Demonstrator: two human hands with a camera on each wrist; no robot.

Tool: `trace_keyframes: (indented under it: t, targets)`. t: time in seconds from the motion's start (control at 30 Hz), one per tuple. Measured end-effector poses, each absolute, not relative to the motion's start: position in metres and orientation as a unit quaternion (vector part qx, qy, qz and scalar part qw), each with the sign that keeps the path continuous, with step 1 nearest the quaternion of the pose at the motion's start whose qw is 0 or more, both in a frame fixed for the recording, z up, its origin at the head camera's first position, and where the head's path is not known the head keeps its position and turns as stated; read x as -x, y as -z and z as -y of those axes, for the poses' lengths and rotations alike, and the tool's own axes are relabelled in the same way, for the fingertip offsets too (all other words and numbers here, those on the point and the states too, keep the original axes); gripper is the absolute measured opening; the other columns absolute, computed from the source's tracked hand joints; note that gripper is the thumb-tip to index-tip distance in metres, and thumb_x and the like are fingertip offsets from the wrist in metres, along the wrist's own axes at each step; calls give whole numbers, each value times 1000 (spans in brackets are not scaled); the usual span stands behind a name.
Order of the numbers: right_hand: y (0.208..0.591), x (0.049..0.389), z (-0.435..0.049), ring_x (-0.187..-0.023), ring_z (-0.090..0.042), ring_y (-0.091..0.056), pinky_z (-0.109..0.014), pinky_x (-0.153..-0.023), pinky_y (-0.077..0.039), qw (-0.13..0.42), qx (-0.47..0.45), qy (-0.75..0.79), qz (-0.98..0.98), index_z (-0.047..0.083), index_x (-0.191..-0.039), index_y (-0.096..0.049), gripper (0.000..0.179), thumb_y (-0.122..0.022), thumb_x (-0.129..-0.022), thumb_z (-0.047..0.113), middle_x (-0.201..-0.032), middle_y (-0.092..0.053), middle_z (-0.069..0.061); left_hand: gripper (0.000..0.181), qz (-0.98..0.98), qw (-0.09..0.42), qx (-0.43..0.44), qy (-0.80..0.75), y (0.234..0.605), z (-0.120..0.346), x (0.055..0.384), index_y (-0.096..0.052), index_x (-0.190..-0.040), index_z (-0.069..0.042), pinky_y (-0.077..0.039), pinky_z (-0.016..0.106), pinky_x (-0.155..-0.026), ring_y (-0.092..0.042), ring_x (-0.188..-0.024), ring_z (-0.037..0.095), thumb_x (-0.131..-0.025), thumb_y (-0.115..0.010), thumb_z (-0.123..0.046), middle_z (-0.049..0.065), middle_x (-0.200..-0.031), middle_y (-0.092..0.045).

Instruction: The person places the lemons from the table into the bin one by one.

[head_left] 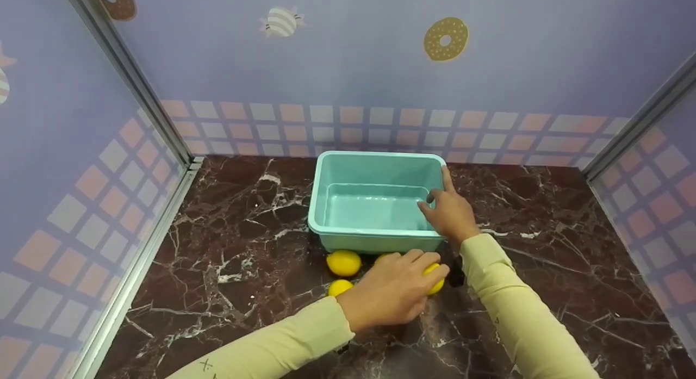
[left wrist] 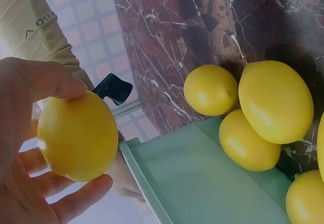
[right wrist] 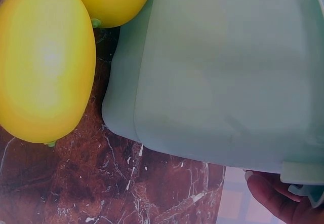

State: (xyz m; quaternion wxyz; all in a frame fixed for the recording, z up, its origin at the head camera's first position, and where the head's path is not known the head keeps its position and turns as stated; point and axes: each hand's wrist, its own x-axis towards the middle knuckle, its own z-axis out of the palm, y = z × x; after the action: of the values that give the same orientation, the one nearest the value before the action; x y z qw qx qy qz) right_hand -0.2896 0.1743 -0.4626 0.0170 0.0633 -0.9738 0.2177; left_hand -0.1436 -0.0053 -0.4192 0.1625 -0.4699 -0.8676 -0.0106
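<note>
My left hand (head_left: 394,286) grips a yellow lemon (left wrist: 78,135) between thumb and fingers, raised in front of a light green plastic basin (head_left: 380,235). The right hand (head_left: 454,213) holds the basin's right rim, its index finger stretched along the edge and its thumb over the inside. In the right wrist view, fingers (right wrist: 276,198) curl under the rim. More lemons lie by the basin's near wall: one lemon (head_left: 343,263) at the left, another lemon (head_left: 340,287) nearer me, and others partly hidden behind the left hand. No lemon shows inside the basin.
The basin stands on a dark red marble-patterned table (head_left: 244,314), close to the purple back wall (head_left: 359,53). Side walls (head_left: 98,205) with metal edging bound the table at left and right.
</note>
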Motion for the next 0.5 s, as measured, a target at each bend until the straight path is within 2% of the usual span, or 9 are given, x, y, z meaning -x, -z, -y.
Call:
trace_keyframes:
  t: [0.2, 0.5]
  targets:
    - [462, 290, -174, -104, -40, -64, -54, -92, -50, 16, -60, -213, 975, 0, -110, -67, 39, -59, -93, 35, -164, -3, -11, 45, 868, 166, 467, 21, 417, 8, 147, -52, -126, -20, -55, 28, -73, -58, -107, 15, -85, -63, -33, -1, -126, -55]
    - [462, 290, -173, -107, -40, -62, -54, -95, -48, 9, -55, -212, 976, 1, -110, -66, 39, -58, -94, 36, -164, -3, -9, 48, 868, 170, 466, 26, 411, 9, 149, -52, -124, -20, -55, 27, -75, -58, -105, 15, -81, -67, -33, -1, -125, -54]
